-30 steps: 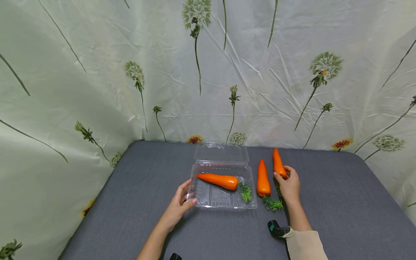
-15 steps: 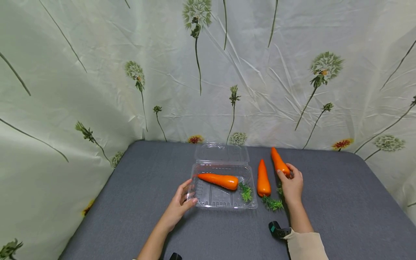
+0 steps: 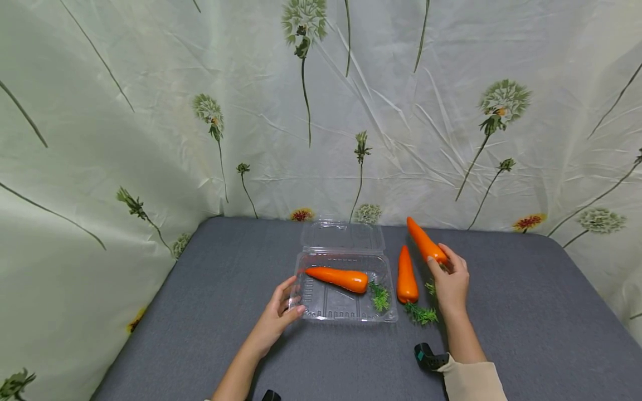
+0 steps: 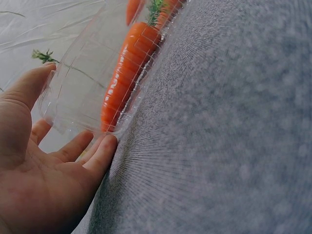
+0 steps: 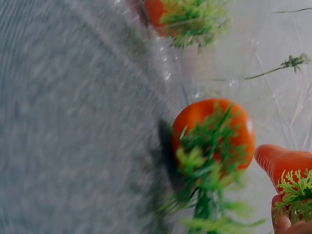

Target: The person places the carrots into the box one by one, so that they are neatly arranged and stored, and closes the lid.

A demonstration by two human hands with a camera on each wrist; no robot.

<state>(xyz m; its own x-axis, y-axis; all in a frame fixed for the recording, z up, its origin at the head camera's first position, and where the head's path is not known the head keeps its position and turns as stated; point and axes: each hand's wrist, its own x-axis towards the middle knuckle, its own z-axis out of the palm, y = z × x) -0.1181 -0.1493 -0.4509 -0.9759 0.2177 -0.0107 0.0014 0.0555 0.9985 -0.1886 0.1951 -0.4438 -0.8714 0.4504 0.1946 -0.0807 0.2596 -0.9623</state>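
In the head view, an orange carrot (image 3: 425, 240) hangs tip-up and tilted left, its thick end gripped between the thumb and fingers of my right hand (image 3: 451, 284). Its green leaves (image 5: 296, 192) show beside the fingers in the right wrist view. My left hand (image 3: 275, 317) rests its spread fingers and thumb against the left side of a clear plastic clamshell box (image 3: 341, 318), which lies with its lid (image 3: 343, 236) folded back. Inside the box a carrot (image 3: 338, 278) lies sideways, leaves to the right.
Another carrot (image 3: 407, 278) lies right of the box, its leafy top (image 3: 421, 313) toward me. All stand on a grey cloth-covered table (image 3: 200, 312). A pale curtain with a dandelion print (image 3: 271, 111) hangs behind and at the left side.
My right hand has lifted its carrot off the table's right part, and the carrot's tip has swung up and left. My left hand and the box have stayed in place.
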